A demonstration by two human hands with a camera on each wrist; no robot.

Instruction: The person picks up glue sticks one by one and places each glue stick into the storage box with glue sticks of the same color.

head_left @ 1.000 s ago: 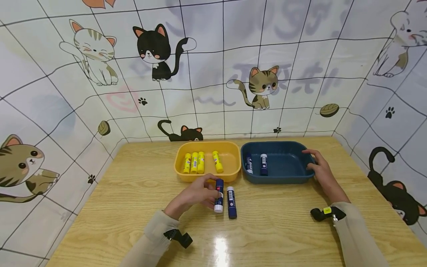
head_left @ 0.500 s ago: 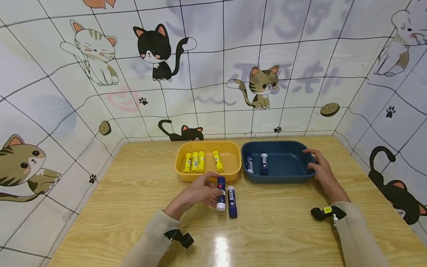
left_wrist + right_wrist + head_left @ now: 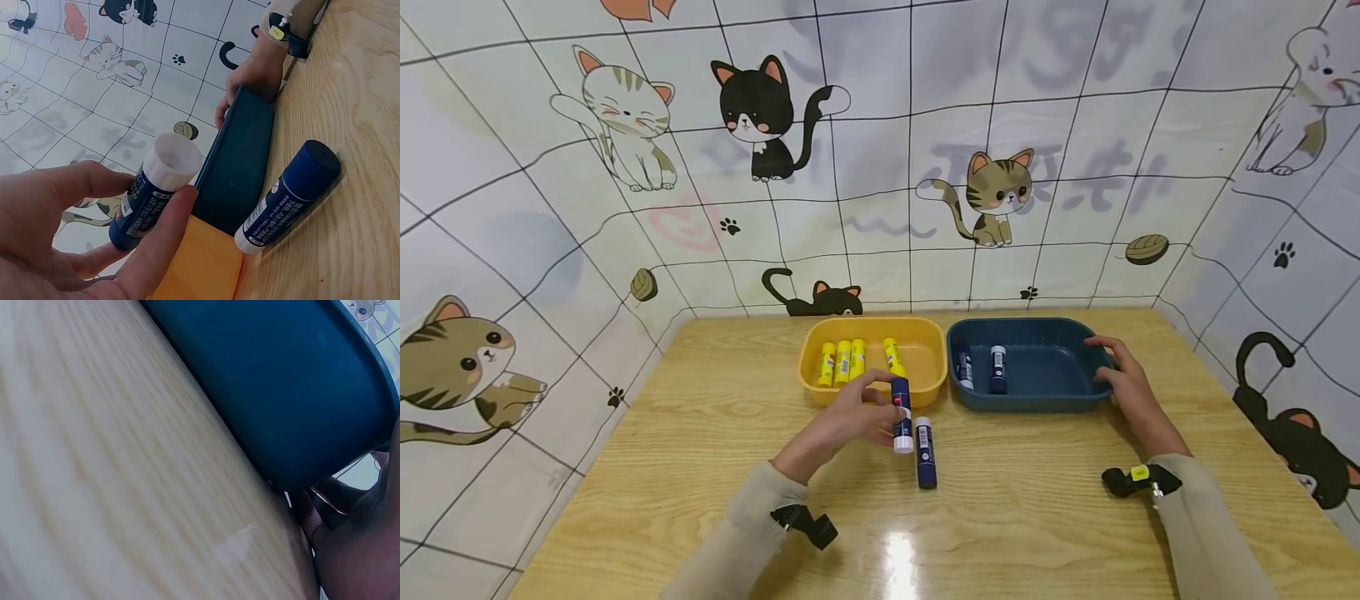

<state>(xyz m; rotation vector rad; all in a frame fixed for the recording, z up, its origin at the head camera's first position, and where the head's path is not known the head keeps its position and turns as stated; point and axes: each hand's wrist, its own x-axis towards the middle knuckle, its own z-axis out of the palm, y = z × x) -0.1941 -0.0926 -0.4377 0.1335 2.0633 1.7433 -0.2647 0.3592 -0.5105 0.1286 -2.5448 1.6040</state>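
My left hand [image 3: 859, 413] pinches a dark blue glue stick [image 3: 902, 417] between thumb and fingers, raised off the table by the front of the yellow bin [image 3: 806, 367]. In the left wrist view, the white end of this glue stick [image 3: 150, 194] points up toward the camera. Another blue glue stick [image 3: 926, 454] lies on the table just right of it. With fingers over the right end rim, my right hand [image 3: 1133, 398] grips the dark blue bin [image 3: 1045, 403]. Two blue glue sticks, one of them here [image 3: 997, 370], lie inside that bin toward its left.
Several yellow glue sticks [image 3: 843, 362] lie in the yellow bin, which stands close beside the blue one. Both bins are near the back of the wooden table [image 3: 715, 392]. A cat-patterned sheet [image 3: 865, 167] hangs behind.
My left hand has lifted the blue glue stick slightly upward and away, toward the yellow bin's front. My right hand stays at the blue bin's rim. The head view has shifted a little.
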